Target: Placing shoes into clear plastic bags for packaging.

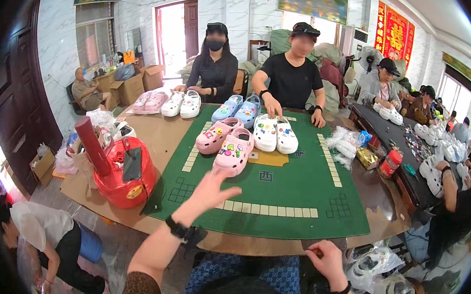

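My left hand (209, 193) reaches over the green mat, fingers toward the toe of the nearer pink clog (233, 151) and thumb stretched out to the right. Its fingertips meet the toe's outline; whether they touch is unclear. Beside that clog sits its pink mate (217, 135), also with colourful charms. Close to the front table edge, my right hand (328, 260) is raised with loosely bent fingers and nothing in it. A pair of white clogs (276, 133) with charms stands to the right, under the hand of a person across the table. Blue clogs (238, 109) stand behind the pink ones.
The green mat (262, 226) covers the middle of the brown table (164, 136). On the left is a red bag (125, 180) with a phone (133, 164) on it. A red-lidded jar (391, 163) and plastic packets (344, 142) lie right. Several people sit around.
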Demonstrator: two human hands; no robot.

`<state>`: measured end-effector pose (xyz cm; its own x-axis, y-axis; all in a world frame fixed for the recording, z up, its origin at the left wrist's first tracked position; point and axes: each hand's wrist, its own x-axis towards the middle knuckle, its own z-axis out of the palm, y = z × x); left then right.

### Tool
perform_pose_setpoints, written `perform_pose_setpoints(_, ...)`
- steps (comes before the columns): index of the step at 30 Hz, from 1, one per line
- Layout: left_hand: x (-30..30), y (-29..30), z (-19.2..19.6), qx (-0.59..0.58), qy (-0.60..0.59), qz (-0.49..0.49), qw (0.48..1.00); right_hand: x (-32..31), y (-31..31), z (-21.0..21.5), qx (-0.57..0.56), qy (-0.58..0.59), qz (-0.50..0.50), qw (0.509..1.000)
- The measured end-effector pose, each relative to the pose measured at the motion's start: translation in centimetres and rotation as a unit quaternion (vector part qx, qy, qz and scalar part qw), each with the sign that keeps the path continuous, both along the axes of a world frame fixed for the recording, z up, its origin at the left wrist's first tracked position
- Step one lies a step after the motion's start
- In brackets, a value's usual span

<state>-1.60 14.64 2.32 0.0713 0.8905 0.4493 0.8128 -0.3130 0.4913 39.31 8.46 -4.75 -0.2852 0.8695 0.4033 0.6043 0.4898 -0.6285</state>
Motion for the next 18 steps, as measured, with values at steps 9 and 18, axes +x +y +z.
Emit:
perform_pose_setpoints(9, -2.6, 16.7, 2.4, -0.032, 0.064, 0.16, 0.985, -4.7, 6.7, -3.6, 0.056, 0.102, -0.032, 0.993)
perform_pose_setpoints(18, -4.8, 28.2, -0.7, -0.117, 0.117, 0.253, 0.953, -4.1, 6.8, -4.3, -0.036, 0.085, -0.049, 0.995)
